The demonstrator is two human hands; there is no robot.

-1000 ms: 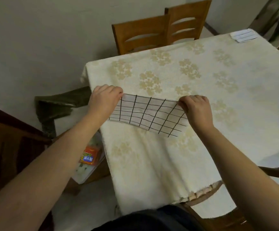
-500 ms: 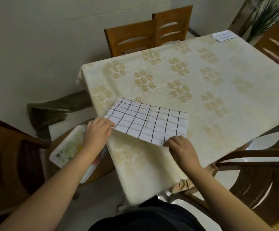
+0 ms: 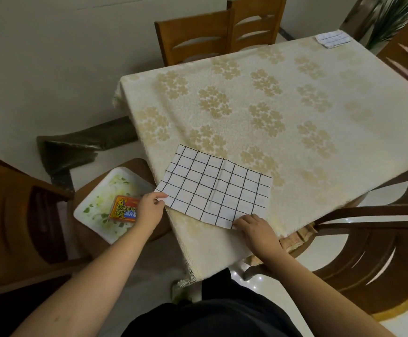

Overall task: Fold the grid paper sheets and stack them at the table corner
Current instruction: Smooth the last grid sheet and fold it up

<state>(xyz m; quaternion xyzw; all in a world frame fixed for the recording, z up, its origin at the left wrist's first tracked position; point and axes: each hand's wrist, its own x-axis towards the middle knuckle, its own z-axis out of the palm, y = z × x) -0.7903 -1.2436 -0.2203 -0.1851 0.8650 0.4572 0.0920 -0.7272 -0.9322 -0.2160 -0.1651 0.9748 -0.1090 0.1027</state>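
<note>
Since the frames a moment before, the white paper sheet printed with a black grid point(image 3: 216, 189) has gone from being held up, folded, between both hands to lying opened flat on the near corner of the table with its cream floral-patterned tablecloth point(image 3: 295, 98), a vertical crease running down its middle, and both hands have dropped to its near edge. From the head camera, the left hand point(image 3: 149, 210) pinches the sheet's near-left corner, which juts past the table edge, between thumb and fingers; the right hand point(image 3: 255, 226) has its fingertips curled onto the near-right corner, though whether the thumb is under the paper cannot be told. Left of the table, on a brown wooden chair seat point(image 3: 93, 181), a white rectangular foam tray point(image 3: 96, 205) holds green and pale food scraps and a small orange packet point(image 3: 124, 209) bearing Chinese characters too small to read. At the far right corner of the table lies a small stack of folded grid paper sheets point(image 3: 333, 38).
</note>
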